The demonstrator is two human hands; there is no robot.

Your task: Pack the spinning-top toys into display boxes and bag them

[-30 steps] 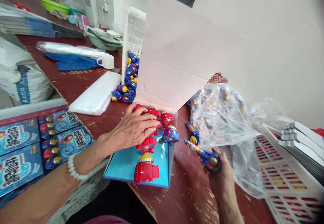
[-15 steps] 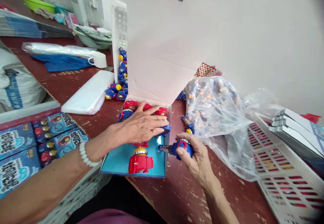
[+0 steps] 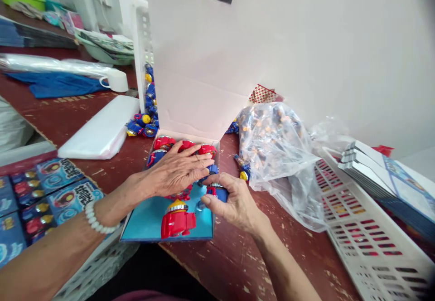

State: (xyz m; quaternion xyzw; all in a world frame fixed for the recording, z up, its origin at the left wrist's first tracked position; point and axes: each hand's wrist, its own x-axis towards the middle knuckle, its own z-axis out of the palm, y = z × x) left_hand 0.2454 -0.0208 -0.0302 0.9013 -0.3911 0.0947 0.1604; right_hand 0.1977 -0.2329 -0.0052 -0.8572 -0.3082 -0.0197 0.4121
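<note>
You look partway through filling the open box point(image 3: 136, 230): its far end is crowded, while much of the near end shows bare blue floor. Three red toys point(image 3: 207, 149) stand along the back edge, with a dark blue one point(image 3: 157, 157) just in front at the left, and a single red toy with a yellow cap point(image 3: 178, 223) sits alone near the front. Your left hand point(image 3: 173, 169) lies palm down, fingers stretched out over the toys — it covers several, so their full count cannot be told. Your right hand point(image 3: 238, 203) grasps a blue toy point(image 3: 217, 193) between thumb and fingers, at the box's right side, and has not let it go. Judging by the uncovered floor, room is left. More blue toys point(image 3: 134, 128) lie loose beyond the box, and the lid point(image 3: 204, 83) stands raised, so closing remains undone.
</note>
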